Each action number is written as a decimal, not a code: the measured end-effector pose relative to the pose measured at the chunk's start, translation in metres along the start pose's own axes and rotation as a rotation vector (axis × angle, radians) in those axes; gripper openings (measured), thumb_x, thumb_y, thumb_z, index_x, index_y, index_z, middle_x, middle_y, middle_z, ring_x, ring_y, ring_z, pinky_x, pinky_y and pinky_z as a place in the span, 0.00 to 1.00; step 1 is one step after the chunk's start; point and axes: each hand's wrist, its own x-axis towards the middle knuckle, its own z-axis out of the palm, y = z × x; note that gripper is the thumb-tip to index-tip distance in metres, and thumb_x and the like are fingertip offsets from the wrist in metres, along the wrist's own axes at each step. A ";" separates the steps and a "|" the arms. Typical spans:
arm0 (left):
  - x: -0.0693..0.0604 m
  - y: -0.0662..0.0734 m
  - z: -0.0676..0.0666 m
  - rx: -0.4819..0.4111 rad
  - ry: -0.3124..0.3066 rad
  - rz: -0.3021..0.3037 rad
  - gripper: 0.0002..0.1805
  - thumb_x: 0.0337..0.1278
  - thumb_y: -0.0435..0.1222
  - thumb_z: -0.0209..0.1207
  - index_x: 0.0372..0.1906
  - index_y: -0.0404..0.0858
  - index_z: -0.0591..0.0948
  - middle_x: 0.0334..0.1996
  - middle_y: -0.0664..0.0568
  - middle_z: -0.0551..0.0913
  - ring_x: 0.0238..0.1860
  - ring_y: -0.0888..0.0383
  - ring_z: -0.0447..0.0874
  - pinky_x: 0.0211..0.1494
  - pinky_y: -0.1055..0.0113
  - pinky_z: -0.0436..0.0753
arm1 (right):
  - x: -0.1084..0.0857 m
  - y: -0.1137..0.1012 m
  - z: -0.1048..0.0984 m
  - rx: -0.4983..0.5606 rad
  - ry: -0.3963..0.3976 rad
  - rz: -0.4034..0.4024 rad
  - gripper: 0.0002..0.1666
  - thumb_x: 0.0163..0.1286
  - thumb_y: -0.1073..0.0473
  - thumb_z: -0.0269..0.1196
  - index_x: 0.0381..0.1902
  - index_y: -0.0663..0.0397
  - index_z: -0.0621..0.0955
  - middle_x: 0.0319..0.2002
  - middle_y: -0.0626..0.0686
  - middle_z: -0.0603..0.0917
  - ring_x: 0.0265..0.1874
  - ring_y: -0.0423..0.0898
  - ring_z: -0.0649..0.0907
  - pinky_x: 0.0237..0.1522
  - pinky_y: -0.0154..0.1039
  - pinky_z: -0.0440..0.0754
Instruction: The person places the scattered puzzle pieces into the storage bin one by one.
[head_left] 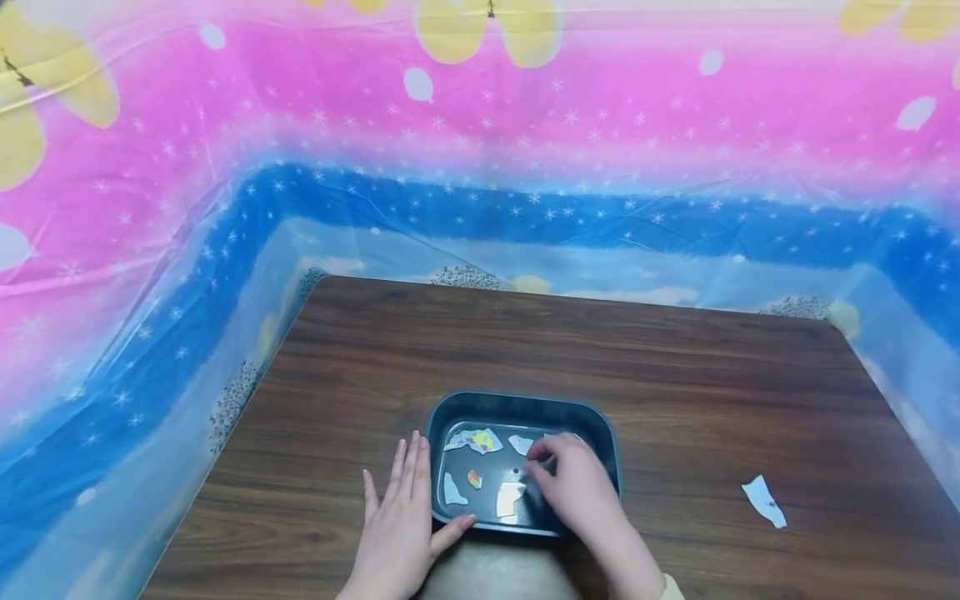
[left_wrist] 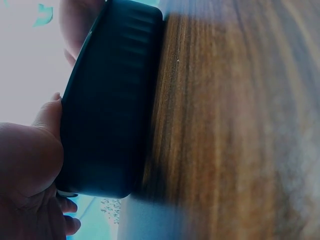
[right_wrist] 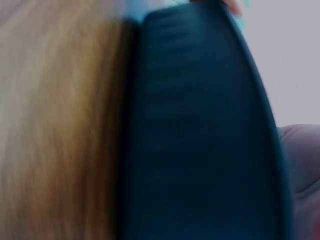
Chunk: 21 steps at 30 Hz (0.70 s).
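A dark blue-grey plastic box [head_left: 611, 425] stands on the table, with several torn paper pieces lying flat inside. They include a yellow-and-purple printed piece [head_left: 483, 440], a small orange scrap [head_left: 475, 479] and white pieces [head_left: 510, 500]. My left hand [head_left: 397, 525] lies along the box's left side, fingers straight, thumb at the near rim; the left wrist view shows the thumb [left_wrist: 47, 117] against the box wall. Over the box's right half, my right hand [head_left: 577, 487] reaches in with bent fingers, thumb and forefinger close together. Whether they pinch a scrap cannot be made out.
A white torn paper piece [head_left: 763, 502] lies on the brown wooden table [head_left: 675, 358], to the right of the box. A pink and blue patterned cloth [head_left: 480, 142] hangs behind and beside the table. The right wrist view is blurred and mostly filled by the box wall [right_wrist: 200, 125].
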 end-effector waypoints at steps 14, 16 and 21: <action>-0.001 0.000 0.001 0.009 0.031 0.011 0.61 0.57 0.68 0.60 0.80 0.29 0.53 0.80 0.37 0.51 0.80 0.40 0.48 0.69 0.23 0.48 | -0.028 0.139 -0.097 -0.093 0.226 0.271 0.23 0.72 0.59 0.63 0.56 0.73 0.78 0.49 0.71 0.82 0.51 0.67 0.79 0.55 0.63 0.74; -0.002 -0.001 0.001 0.015 0.037 0.009 0.61 0.57 0.68 0.60 0.80 0.29 0.53 0.80 0.37 0.52 0.80 0.40 0.48 0.69 0.23 0.48 | -0.032 0.162 -0.106 -0.132 0.214 0.356 0.27 0.71 0.57 0.63 0.59 0.75 0.76 0.52 0.74 0.80 0.54 0.71 0.76 0.58 0.65 0.69; -0.002 -0.001 0.001 0.010 0.051 0.022 0.60 0.57 0.67 0.60 0.79 0.29 0.54 0.80 0.37 0.52 0.80 0.41 0.48 0.69 0.23 0.49 | -0.045 0.203 -0.125 -0.180 0.122 0.560 0.37 0.70 0.50 0.64 0.61 0.79 0.71 0.58 0.78 0.75 0.54 0.77 0.74 0.58 0.67 0.68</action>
